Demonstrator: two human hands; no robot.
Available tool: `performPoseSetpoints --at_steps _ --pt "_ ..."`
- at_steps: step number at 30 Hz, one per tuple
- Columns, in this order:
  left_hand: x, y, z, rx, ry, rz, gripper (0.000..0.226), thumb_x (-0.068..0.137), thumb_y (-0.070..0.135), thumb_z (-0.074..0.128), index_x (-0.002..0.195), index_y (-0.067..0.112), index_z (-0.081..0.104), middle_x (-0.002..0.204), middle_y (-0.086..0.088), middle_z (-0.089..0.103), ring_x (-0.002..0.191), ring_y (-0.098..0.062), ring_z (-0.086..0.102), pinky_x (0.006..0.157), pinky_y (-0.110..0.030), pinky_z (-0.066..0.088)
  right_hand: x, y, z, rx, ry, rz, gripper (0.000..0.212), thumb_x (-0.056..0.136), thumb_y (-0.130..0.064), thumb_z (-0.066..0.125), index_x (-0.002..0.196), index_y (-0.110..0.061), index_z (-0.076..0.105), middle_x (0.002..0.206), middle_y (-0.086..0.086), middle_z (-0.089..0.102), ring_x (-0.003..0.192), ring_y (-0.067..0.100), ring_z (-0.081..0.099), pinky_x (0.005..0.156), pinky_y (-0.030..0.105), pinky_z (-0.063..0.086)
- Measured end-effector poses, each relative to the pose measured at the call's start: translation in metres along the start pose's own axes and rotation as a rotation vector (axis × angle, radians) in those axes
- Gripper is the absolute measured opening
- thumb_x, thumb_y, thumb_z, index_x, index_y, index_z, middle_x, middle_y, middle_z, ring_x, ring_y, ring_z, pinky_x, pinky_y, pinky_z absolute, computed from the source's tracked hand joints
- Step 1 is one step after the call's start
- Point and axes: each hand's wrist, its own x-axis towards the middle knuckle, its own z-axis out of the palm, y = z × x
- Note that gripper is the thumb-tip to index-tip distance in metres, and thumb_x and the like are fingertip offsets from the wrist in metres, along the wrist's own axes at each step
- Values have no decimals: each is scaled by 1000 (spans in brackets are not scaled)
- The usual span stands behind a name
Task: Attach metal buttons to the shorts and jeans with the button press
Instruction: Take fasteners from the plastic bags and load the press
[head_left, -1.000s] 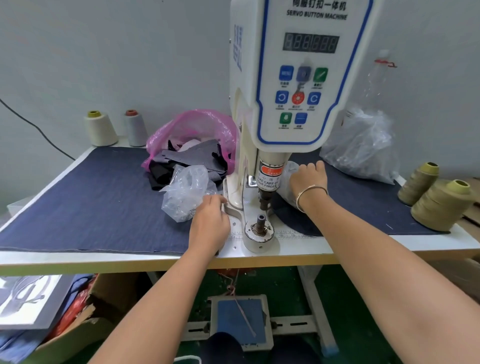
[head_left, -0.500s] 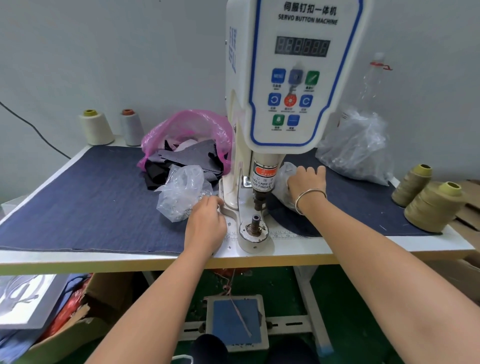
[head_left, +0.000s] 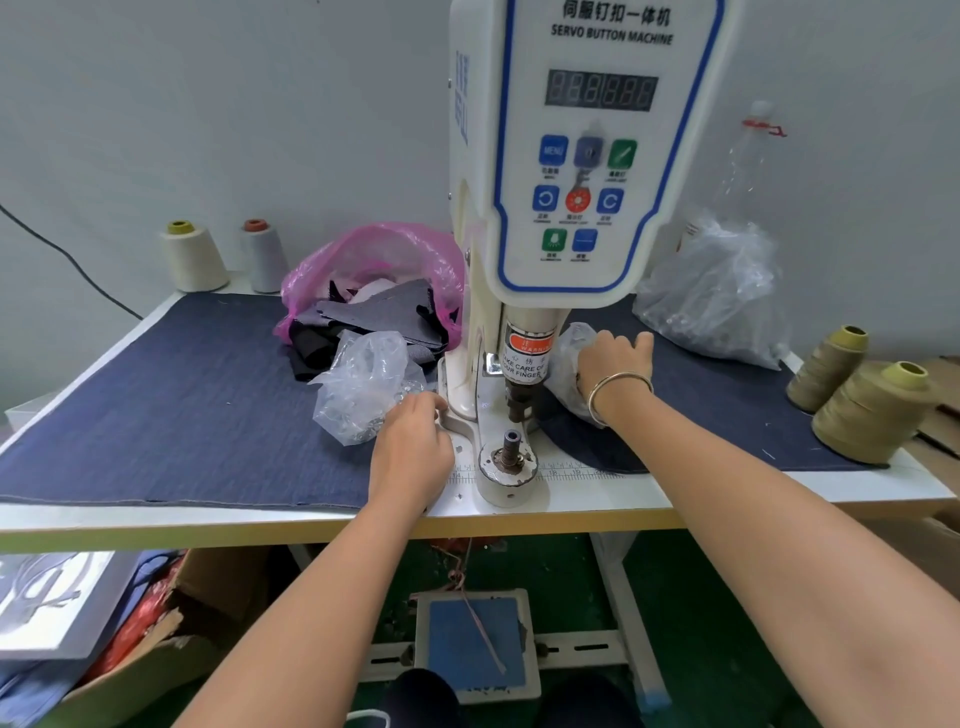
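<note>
The white servo button press (head_left: 597, 156) stands at the table's middle, its lower die (head_left: 511, 452) bare. My left hand (head_left: 413, 452) lies left of the press base, its curled fingers at the mouth of a clear plastic bag (head_left: 358, 384) that holds small metal pieces; the fingertips are hidden. My right hand (head_left: 613, 358), with a bangle on the wrist, reaches over a smaller clear bag (head_left: 566, 364) just right of the press head, its fingertips out of sight. Dark denim (head_left: 182, 405) covers the tabletop. No shorts or jeans lie on the die.
A pink bag of dark fabric pieces (head_left: 374, 291) sits behind the left bag. Thread cones stand at the back left (head_left: 192, 254) and front right (head_left: 872, 415). A large clear bag (head_left: 711, 291) lies at the back right. A foot pedal (head_left: 475, 644) is under the table.
Both hands stay at their bags with only slight shifts. The head camera has tilted a little.
</note>
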Motion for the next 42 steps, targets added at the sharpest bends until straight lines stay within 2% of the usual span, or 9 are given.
performPoseSetpoints --at_steps 7,13,17,20,23,25,27,29,42 --pt "-1 1 -1 0 -2 -6 24 89 5 48 112 12 55 109 -6 58 103 -22 50 87 -37 45 1 10 -6 81 -6 22 22 93 -24 44 105 -21 62 97 1 45 101 22 51 102 47 22" --pt "-1 1 -1 -4 -3 -5 23 89 5 48 111 12 55 108 -5 58 102 -21 49 85 -35 44 -12 19 -14 118 150 -13 24 92 -32 48 99 -22 68 112 2 49 108 23 45 101 45 22" --pt "-1 1 -1 -5 1 -2 23 89 5 49 110 13 55 107 -4 59 100 -19 49 84 -33 44 -35 27 -25 467 435 28 14 87 -27 60 87 -22 73 115 0 53 111 21 43 93 39 18" --pt "0 0 -1 -8 -1 -8 24 89 5 49 111 13 55 107 -4 59 102 -20 49 85 -35 44 -63 24 -41 781 533 79 7 82 -28 69 78 -22 68 98 -3 55 94 13 50 83 32 21" --pt "0 0 0 -17 0 -13 24 89 6 49 111 13 55 108 -4 59 102 -20 49 86 -35 44 -97 7 -46 1362 259 129 14 83 -23 71 77 -17 61 76 -3 58 54 2 47 58 18 41" --pt "0 1 -1 -20 0 -14 24 89 6 49 112 13 55 108 -4 59 103 -20 49 86 -35 45 -118 -9 -45 1864 -102 266 14 85 -17 68 77 -11 58 61 0 54 35 4 38 35 15 32" --pt "-1 1 -1 -23 -2 -14 24 90 6 49 112 13 55 108 -4 59 103 -20 49 87 -35 45 -129 -23 -38 2148 -392 382 19 88 -14 65 72 -11 54 53 1 51 30 5 32 29 14 22" --pt "-2 1 -2 -25 1 -12 24 90 6 48 112 12 56 108 -5 59 103 -20 49 87 -36 45 -133 -34 -35 2245 -510 438 21 89 -13 63 71 -11 53 50 0 50 29 4 33 28 13 21" --pt "-1 -1 0 -46 11 -16 25 89 5 49 111 12 56 108 -4 59 103 -19 49 86 -33 44 -130 -47 -39 2443 -678 485 18 95 -13 53 80 -2 57 46 2 53 28 5 39 26 13 27"
